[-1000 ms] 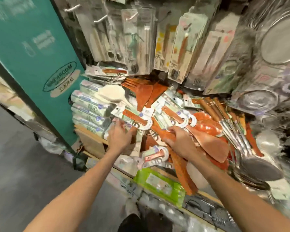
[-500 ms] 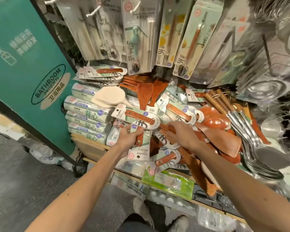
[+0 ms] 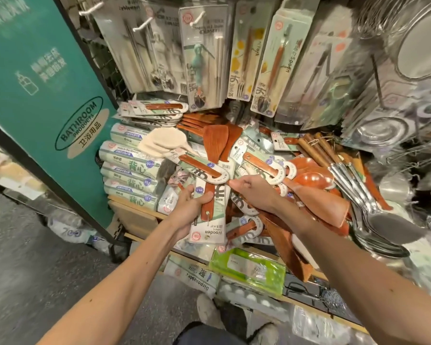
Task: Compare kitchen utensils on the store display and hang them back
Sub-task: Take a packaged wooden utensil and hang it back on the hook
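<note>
My left hand (image 3: 188, 211) is closed around the handle of a carded wooden utensil (image 3: 207, 207). Its "Wooden" label card (image 3: 209, 231) points toward me. My right hand (image 3: 255, 194) grips a wooden spatula at mid-length. That spatula's handle and arc-shaped card (image 3: 213, 174) stick out to the left above my left hand, and its broad blade (image 3: 321, 207) lies to the right. Both hands sit over a heap of similar carded wooden spatulas and spoons (image 3: 311, 179) on the display shelf. The two held utensils nearly touch.
Packaged forks, spoons and chopstick sets (image 3: 204, 61) hang on hooks above. Steel ladles (image 3: 383, 225) and metal strainers crowd the right. Stacked bag packs (image 3: 130, 170) and a green "Bathroom Products" panel (image 3: 42, 95) stand left. A green pack (image 3: 249, 267) lies on the lower shelf.
My left hand has drawn its carded utensil down out of the heap toward me. My right hand keeps its grip on the spatula. The view has tilted up and closer.
</note>
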